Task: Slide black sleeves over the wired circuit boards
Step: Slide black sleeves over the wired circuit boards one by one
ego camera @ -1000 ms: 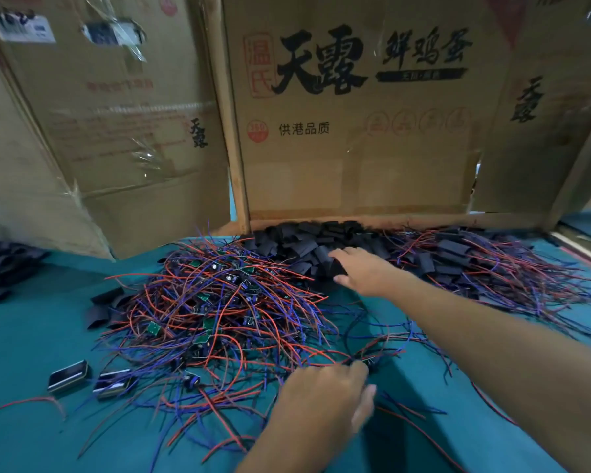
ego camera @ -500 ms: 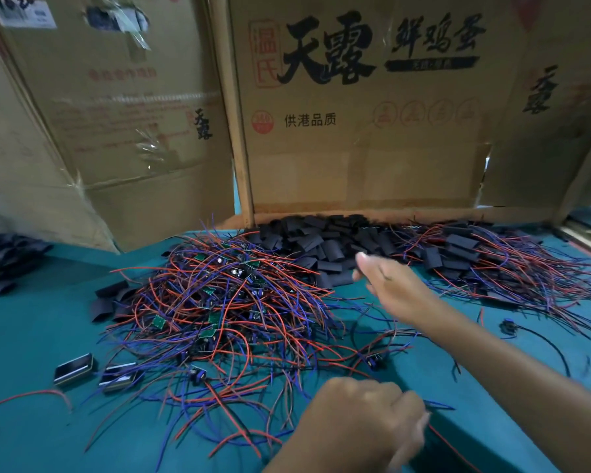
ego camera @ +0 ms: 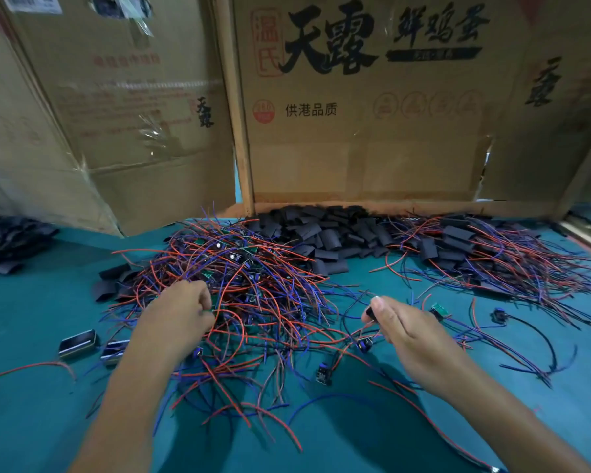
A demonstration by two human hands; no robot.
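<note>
Two hands worked near the front edge of the table (ego camera: 31,302): right hand (ego camera: 406,332) pinched a black sleeve (ego camera: 369,313) btwn thumb & fingertips, left hand (ego camera: 178,312) had fingers curled into the wire tangle (ego camera: 246,285) mid-table, apparently pinching a board's leads. Spare sleeves (ego camera: 321,230) lay at the back edge. Best approach, I'd judge: free one board fully, keep the sleeve mouth open, feed wires first w/o snagging.

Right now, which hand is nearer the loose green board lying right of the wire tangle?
Right. The right hand is just left of the green board; the left hand is far across, in the wire tangle.
</note>
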